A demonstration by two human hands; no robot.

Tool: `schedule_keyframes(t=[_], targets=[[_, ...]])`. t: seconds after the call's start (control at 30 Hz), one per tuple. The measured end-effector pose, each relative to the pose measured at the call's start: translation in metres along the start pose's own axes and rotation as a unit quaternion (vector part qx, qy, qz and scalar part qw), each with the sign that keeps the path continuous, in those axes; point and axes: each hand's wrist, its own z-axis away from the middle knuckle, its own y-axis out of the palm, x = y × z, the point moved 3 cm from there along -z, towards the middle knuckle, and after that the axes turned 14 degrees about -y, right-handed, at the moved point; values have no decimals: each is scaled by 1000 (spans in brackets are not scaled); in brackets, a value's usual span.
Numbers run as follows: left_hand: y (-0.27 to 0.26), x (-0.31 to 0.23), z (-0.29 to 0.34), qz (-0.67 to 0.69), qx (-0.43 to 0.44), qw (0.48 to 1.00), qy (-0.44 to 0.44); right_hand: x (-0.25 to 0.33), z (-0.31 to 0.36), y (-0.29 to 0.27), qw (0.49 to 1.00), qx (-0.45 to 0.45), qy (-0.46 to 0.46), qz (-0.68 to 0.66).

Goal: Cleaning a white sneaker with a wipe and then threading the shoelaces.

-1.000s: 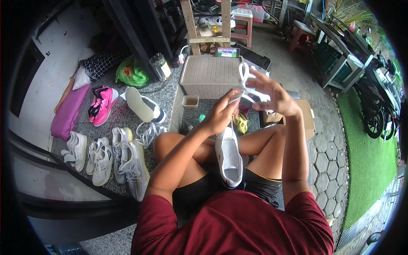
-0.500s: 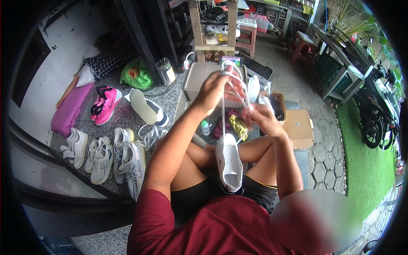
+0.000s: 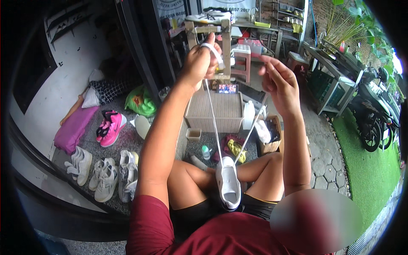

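Observation:
A white sneaker rests in my lap between my bent legs, its opening toward me. From its front, two sides of a white shoelace run upward, spread in a V and pulled taut. My left hand is raised and closed on one side, with a loop of lace across its fingers. My right hand is raised farther right. The other side of the lace runs up to it; its fingers are partly curled, the index finger extended, and the exact grip is hard to see.
Pink sneakers and several pale shoes stand at the left. Ahead are a ribbed beige box, a lit phone, a small bottle and an open carton. A motorcycle stands far right.
My hands were close together with gathered lace; now they are higher and apart, the left up and leftward, the right up and rightward. The lace has straightened into a V.

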Motion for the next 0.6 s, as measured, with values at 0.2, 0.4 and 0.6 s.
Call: schedule_keyframes(t=[0.2,0.4,0.6], targets=[[24,-46,-19,-24,40,999,15,20,-48,36,993,13,-92,79],[44,-72,-25,-72,-23,993,89,27,-77,49,984,28,-156,82],[43,-79,-31,-106,-6,989,102,38,-91,50,981,34,-169,93]])
